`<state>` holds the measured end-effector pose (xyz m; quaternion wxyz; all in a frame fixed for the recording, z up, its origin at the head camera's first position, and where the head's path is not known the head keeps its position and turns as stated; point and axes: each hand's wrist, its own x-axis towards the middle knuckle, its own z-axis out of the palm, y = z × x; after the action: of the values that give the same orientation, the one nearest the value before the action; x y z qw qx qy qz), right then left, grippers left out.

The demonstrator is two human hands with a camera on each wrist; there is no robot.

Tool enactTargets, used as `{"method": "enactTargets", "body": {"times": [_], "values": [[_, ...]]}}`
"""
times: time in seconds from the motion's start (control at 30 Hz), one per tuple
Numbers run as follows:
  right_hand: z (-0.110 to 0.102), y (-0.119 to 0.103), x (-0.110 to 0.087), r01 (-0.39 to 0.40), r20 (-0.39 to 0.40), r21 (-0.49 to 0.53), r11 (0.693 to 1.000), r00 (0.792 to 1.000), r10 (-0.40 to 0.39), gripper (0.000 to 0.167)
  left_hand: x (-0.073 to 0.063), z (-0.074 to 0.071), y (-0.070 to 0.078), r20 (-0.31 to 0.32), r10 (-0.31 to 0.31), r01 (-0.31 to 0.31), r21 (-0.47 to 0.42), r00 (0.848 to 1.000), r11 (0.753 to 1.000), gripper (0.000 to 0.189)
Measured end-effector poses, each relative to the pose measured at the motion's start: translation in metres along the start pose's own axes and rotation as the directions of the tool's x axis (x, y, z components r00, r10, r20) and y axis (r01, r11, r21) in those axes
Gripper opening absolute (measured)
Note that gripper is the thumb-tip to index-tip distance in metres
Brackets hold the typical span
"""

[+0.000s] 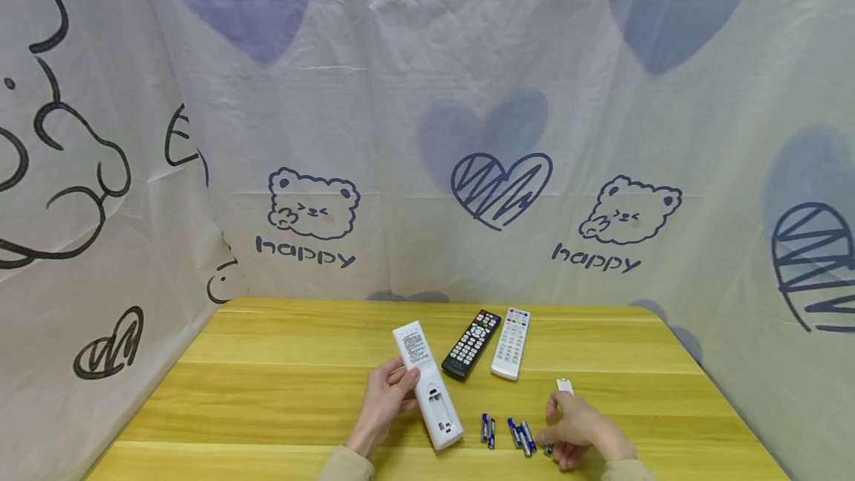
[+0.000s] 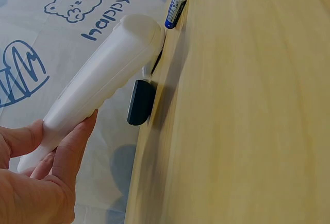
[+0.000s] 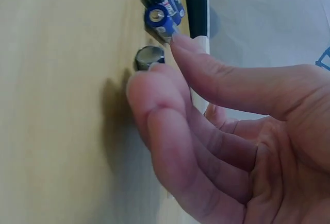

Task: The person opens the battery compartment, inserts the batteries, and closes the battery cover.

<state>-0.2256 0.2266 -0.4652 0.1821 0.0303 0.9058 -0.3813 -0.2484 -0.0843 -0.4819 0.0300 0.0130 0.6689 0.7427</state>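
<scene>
My left hand (image 1: 389, 396) grips a white remote control (image 1: 427, 384) around its middle, thumb on top and fingers beneath. Its back faces up, and the battery compartment at the near end is uncovered, with no battery visible inside. In the left wrist view the remote (image 2: 103, 69) is tilted above the table. My right hand (image 1: 580, 425) hovers low at the right, fingers loosely bent. Its thumb and fingertips are apart beside a single blue-and-silver battery (image 3: 150, 57), which is partly hidden. Left of that hand lie several more batteries (image 1: 522, 436), with another pair of batteries (image 1: 488, 431) beyond.
A black remote (image 1: 471, 344) and a second white remote (image 1: 510, 344) lie buttons up toward the back of the wooden table (image 1: 280, 377). A small white piece (image 1: 564, 386), perhaps a battery cover, lies just beyond my right hand. Printed cloth (image 1: 401, 125) hangs behind the table.
</scene>
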Motion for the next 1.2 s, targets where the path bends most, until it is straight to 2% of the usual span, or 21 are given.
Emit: {"method": "enactTargets", "body": {"times": [0.27,0.47,0.63,0.77,0.93,1.03,1.2], "values": [[0.0027,0.0032,0.0045,-0.019,0.013,0.012,1.0,1.0,0.019,0.033,-0.0001,0.0006,-0.0011,0.0,0.008,-0.008,-0.016,1.0,1.0,0.052],[0.0028,0.0047,0.0028,0.016,0.022,0.022,1.0,1.0,-0.016,0.034,-0.0007,0.0007,-0.0002,-0.006,0.015,-0.015,-0.018,1.0,1.0,0.052],[0.0003,0.005,0.0014,0.074,0.043,0.015,0.997,0.996,-0.074,0.031,-0.0014,0.0008,0.0005,-0.004,0.011,-0.011,-0.015,1.0,1.0,0.052],[-0.0034,0.0057,0.0017,0.154,0.069,0.027,0.988,0.985,-0.156,0.028,-0.0013,0.001,0.0016,-0.006,0.004,-0.004,-0.02,1.0,1.0,0.051],[-0.0049,0.0052,0.0039,0.209,0.058,0.059,0.976,0.975,-0.213,0.029,-0.0009,-0.0001,0.0006,0.007,0.029,-0.029,-0.033,1.0,0.999,0.054],[-0.0045,0.0048,0.005,0.277,0.052,0.061,0.959,0.958,-0.281,0.031,-0.0005,-0.0009,-0.0011,0.014,0.053,-0.052,-0.037,0.999,0.998,0.057],[-0.0011,0.003,0.0061,0.452,0.057,0.068,0.89,0.888,-0.456,0.031,-0.001,0.0006,0.0008,-0.001,0.017,-0.017,-0.021,1.0,1.0,0.054]]}}
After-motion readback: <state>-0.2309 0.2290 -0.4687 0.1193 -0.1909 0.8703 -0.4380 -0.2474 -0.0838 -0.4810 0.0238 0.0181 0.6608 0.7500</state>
